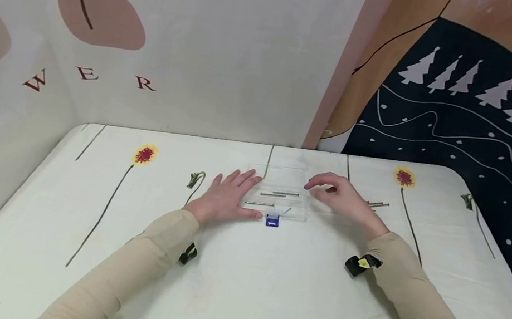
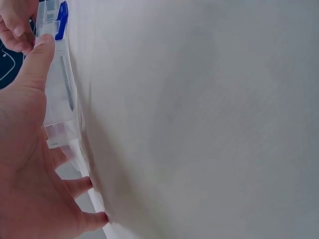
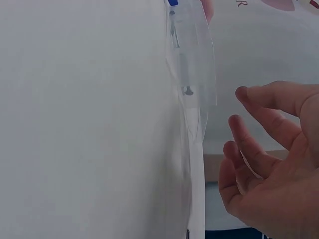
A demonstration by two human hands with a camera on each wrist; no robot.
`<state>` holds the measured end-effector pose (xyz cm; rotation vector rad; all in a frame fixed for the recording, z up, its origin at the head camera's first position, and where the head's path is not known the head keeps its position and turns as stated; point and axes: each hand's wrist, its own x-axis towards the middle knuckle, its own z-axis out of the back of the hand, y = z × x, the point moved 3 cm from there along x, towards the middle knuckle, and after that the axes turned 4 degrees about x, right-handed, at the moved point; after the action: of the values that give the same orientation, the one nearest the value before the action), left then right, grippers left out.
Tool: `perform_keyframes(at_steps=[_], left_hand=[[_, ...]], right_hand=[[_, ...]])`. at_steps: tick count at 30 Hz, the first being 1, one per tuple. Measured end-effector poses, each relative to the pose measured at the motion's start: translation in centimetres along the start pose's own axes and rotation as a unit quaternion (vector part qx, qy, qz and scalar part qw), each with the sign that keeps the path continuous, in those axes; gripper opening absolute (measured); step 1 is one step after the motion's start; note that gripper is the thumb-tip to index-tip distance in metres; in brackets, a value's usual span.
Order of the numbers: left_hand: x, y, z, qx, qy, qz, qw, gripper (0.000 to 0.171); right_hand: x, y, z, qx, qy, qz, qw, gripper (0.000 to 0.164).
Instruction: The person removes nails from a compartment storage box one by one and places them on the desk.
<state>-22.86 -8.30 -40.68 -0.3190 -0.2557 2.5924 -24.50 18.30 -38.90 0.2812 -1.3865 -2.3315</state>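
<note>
A clear plastic compartment box (image 1: 298,216) lies on the table with its transparent lid (image 1: 284,173) folded back. A blue latch (image 1: 272,220) is on its near side. Several long, thin metal fasteners like nails (image 1: 273,194) lie inside. My left hand (image 1: 228,198) is at the box's left end, fingers spread; its thumb (image 2: 41,57) is against the near wall in the left wrist view. My right hand (image 1: 343,198) hovers by the right end, fingers loosely bent. Nothing shows between those fingers in the right wrist view, and they are apart from the box (image 3: 197,64).
More nail-like fasteners (image 1: 378,205) lie on the table right of the box, partly hidden behind my right wrist. A flower-printed cloth (image 1: 233,297) covers the table. Printed fabric hangings (image 1: 231,65) stand along the back and right.
</note>
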Motion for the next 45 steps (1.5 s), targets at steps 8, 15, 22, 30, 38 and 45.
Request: perform_keyframes(at_steps=[8,15,22,30,38,45], left_hand=[[0.1,0.5,-0.2,-0.007,-0.003,-0.002,1.0,0.092],[0.1,0.6,-0.3,-0.013,0.002,-0.009,0.9999,0.089],[-0.1,0.5,-0.2,-0.019,0.008,-0.002,0.9998,0.082],[-0.2,0.4,-0.2,-0.017,0.006,-0.007,0.9998,0.085],[0.0,0.3,-0.2,-0.011,0.006,-0.007,0.9999,0.086],[-0.1,0.4,-0.1,-0.01,0.01,-0.004,0.9999,0.087]], right_hand=[[0.9,0.8,-1.5,-0.007,0.029,0.023,0.999,0.022],[1.5,1.5,-2.7,-0.016,0.041,0.048,0.998,0.023],[2.0,2.3,-3.6,-0.018,0.055,0.038,0.998,0.024],[2.7,3.4,-4.4,-0.035,0.062,0.038,0.997,0.023],[3.1,2.9,-5.3,-0.078,0.088,0.022,0.993,0.025],[3.1,2.5,-5.8,-0.109,0.109,0.028,0.988,0.031]])
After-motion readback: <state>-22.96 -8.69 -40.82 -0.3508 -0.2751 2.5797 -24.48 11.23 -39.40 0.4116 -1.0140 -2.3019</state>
